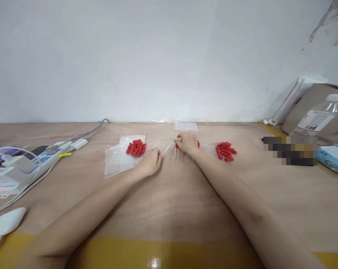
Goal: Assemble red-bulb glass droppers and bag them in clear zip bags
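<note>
A row of thin clear sticks [169, 150] lies at the middle of the brown table surface [163, 209]. The row extends left to right; the long axis of each stick runs roughly near to far, with several at the centre fanned or crossed.

The right hand [187, 142] is positioned over the far centre of the row, the nearer of the two hands to the central sticks. These project from beneath it toward the near side. Its fingers are curled down beside a few central red pieces [198, 144]; from here I cannot tell whether they grip anything.

The left hand [151, 163] is at the near left part of the row. Its fingers are bent inward, with the adjacent sticks just right of the fingertips. Whether a stick is pinched there, I cannot tell.

A left red pile [136, 148] rests on clear bags [115, 162], beyond the left hand. A right red pile [225, 151] adjoins the right end of the row.

Farther out, a power strip [47, 160] is at left, a plastic bottle [316, 117] at far right.
</note>
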Motion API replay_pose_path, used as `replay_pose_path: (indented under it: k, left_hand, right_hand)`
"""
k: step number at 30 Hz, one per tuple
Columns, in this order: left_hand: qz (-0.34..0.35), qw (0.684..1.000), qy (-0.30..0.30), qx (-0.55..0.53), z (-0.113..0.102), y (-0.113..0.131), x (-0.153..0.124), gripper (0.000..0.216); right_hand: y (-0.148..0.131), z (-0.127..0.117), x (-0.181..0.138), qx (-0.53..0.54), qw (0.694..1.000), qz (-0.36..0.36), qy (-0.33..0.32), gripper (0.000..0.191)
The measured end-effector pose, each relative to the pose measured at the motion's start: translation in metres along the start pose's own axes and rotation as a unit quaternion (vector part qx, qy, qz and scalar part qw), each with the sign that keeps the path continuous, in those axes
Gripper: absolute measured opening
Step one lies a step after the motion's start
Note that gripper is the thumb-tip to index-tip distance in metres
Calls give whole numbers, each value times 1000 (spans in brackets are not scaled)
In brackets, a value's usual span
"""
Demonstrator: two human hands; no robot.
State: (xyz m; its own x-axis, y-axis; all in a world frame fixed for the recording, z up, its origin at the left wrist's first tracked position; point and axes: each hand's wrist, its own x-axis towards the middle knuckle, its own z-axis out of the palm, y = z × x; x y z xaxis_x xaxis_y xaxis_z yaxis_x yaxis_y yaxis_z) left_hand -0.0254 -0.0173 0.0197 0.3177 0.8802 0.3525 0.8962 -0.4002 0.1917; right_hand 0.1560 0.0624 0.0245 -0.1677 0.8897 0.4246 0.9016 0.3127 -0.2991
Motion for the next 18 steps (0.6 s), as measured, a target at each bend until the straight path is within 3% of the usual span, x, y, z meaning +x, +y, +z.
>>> replay_pose_path:
  k: [5,10,14,18]
  left_hand:
    - [97,993,63,-15,9,-3,-19,11]
    - [157,985,64,-18,14,-2,-25,18]
    - [159,984,65,-44,13,1,-28,20]
    - [154,981,73,-89,12,4,-31,15]
  right_hand:
    - [44,-43,-20,-27,999,-1,43,22]
    - [98,-84,-50,-78,992,53,-80,21]
    - [108,-93,-68,-142,973,99,-151,29]
    - [101,-89,-72,-179,959,130,-175,30]
